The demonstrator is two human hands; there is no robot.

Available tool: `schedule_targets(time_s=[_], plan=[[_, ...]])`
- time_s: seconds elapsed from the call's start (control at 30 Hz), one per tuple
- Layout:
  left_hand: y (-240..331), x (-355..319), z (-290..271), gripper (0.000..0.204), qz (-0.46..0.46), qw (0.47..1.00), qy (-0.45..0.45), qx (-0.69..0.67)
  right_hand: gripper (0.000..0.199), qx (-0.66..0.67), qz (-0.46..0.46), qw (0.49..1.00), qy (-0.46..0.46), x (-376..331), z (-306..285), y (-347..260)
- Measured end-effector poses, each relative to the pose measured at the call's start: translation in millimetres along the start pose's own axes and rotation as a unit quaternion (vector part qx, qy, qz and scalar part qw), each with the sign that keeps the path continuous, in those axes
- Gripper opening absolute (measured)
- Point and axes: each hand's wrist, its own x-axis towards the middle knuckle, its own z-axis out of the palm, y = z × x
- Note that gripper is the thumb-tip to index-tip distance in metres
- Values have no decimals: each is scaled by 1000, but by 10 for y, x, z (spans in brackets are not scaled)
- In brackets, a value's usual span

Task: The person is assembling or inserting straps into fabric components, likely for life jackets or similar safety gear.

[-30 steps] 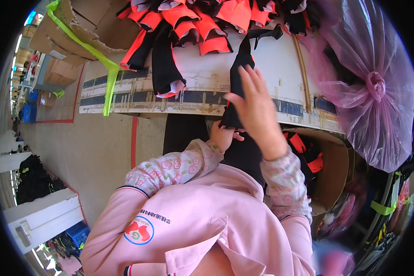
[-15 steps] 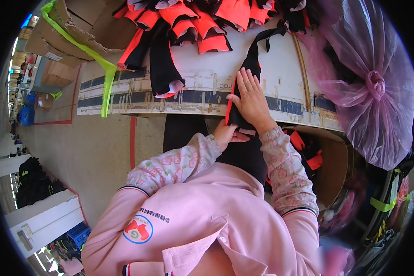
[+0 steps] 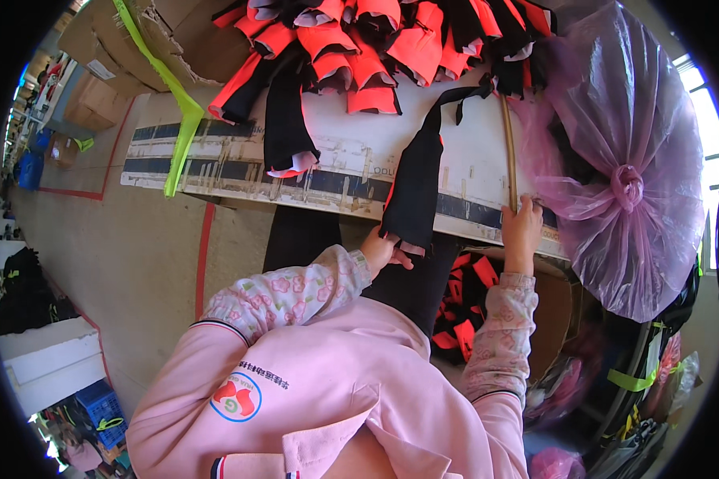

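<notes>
— Where are the hands right now?

— The left hand is at the near edge of the white desk, fingers closed on the lower end of a long black fabric strip with an orange-red edge. That strip hangs over the desk edge and runs up across the top toward the pile.

— And the other one?

— The right hand is further right on the same edge, fingers curled around the near end of a thin wooden stick that lies across the desk, pointing away from the person.

— What surrounds them?

— A heap of black and orange-red fabric pieces fills the far side of the desk. Just beside the stick sits a large knotted translucent pink plastic bag. Under the desk, between the forearms, a cardboard box holds more orange and black pieces. Flattened brown cardboard with a lime-green strap lies at the far left.
</notes>
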Motion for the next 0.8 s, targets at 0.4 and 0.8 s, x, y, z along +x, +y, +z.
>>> schedule_targets(time_s=[0.4, 0.8], plan=[[9, 32, 53, 25, 28, 999, 23, -9, 16, 144, -41, 976, -157, 28, 135, 439], [15, 5, 119, 21, 40, 998, 46, -17, 28, 552, 172, 750, -321, -1793, -810, 268]])
